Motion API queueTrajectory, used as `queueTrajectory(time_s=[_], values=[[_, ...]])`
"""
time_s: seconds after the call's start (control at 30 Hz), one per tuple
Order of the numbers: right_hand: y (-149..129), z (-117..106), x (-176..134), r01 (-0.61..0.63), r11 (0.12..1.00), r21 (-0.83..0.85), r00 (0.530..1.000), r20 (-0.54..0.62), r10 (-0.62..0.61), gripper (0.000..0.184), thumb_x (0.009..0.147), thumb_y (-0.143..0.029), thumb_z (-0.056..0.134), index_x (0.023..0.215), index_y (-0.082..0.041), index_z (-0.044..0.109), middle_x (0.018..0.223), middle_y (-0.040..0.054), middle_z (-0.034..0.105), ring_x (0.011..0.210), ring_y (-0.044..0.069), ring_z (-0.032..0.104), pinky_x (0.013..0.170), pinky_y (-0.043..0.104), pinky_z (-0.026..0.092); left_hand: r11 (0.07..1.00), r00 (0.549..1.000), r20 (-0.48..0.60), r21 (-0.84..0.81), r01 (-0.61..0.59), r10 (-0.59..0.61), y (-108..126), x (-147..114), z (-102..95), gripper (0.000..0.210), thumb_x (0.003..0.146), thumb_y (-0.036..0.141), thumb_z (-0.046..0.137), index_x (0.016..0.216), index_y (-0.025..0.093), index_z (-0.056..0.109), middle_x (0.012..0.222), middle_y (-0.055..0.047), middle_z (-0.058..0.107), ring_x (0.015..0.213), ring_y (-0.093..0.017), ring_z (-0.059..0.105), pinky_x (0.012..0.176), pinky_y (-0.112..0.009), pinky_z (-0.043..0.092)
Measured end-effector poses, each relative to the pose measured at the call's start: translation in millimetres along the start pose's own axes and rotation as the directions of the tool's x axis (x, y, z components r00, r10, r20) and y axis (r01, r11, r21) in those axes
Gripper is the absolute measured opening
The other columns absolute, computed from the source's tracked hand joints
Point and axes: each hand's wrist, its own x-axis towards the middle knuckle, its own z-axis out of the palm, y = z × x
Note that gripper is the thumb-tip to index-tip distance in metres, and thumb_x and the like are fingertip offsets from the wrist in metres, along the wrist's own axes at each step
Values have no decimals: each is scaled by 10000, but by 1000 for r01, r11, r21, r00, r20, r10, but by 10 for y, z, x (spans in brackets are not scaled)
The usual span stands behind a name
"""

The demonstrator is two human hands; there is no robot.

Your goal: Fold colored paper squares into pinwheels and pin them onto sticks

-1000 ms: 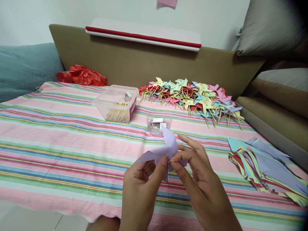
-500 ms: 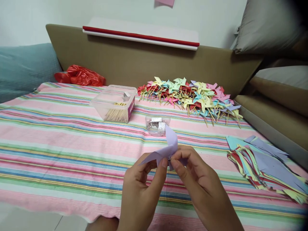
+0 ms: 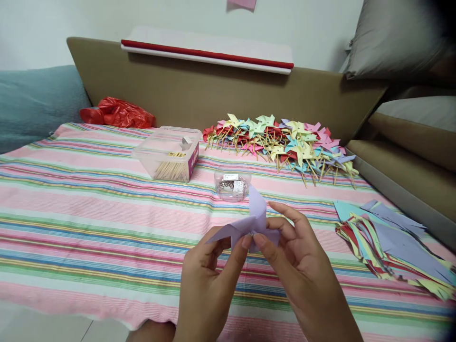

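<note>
A purple paper pinwheel (image 3: 245, 224), its blades folded to the centre, is held up between both hands above the striped cloth. My left hand (image 3: 210, 270) pinches it near the middle, thumb in front and fingers behind. My right hand (image 3: 297, 256) presses its thumb at the centre beside the left thumb, while its fingers reach behind the right-hand blades and the index finger is lifted. Something small shows at the centre by the thumbs, too small to make out. Just beyond stands a clear round container (image 3: 232, 185) of small metal pieces with white labels.
A clear plastic box (image 3: 171, 156) holds wooden sticks. Many finished pinwheels (image 3: 285, 142) lie piled at the back. Cut paper pieces (image 3: 395, 247) are stacked at the right on the striped cloth (image 3: 107, 213). A red plastic bag (image 3: 119, 113) rests at the back left.
My right index finger has risen off the centre and opened outward. The right thumb now presses on the pinwheel's centre, where a small metal piece showed between the fingertips. The left hand stays put.
</note>
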Motion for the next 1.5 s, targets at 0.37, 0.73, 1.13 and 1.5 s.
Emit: queueTrajectory(time_s=[0.37, 0.73, 1.13, 1.5], values=[[-9, -129, 5, -6, 984, -178, 997, 70, 19, 275, 902, -447, 674, 1090, -252, 720, 1063, 57, 750, 1023, 253, 683, 800, 336, 577, 998, 996, 61, 16, -59, 58, -13, 2, -34, 149, 879, 289, 731, 995, 235, 807, 956, -59, 805, 921, -237, 752, 836, -305, 592], [-21, -129, -23, -26, 986, -163, 994, 99, 43, 242, 936, -419, 629, 1125, -278, 681, 1009, 32, 705, 1062, 233, 636, 719, 280, 536, 996, 996, -5, 6, -93, 93, -35, -19, -5, 48, 850, 240, 754, 881, 240, 791, 869, -21, 777, 860, -208, 732, 739, -262, 562], [-13, -131, -29, 6, 981, -194, 995, 102, 14, 197, 961, -388, 607, 1101, -271, 679, 1059, 39, 688, 1037, 206, 610, 647, 231, 501, 984, 988, 13, 81, -156, 156, -100, -51, -27, 105, 894, 203, 700, 916, 286, 760, 849, 50, 767, 807, -135, 709, 720, -209, 530], [25, -151, -33, 87, 981, -174, 990, 127, -66, 232, 970, -362, 610, 1193, -319, 654, 1020, 32, 668, 1061, 209, 602, 587, 215, 489, 954, 965, 13, 144, -262, 263, -111, -51, -43, 154, 902, 176, 680, 949, 309, 743, 864, 66, 778, 780, -122, 728, 671, -181, 553]])
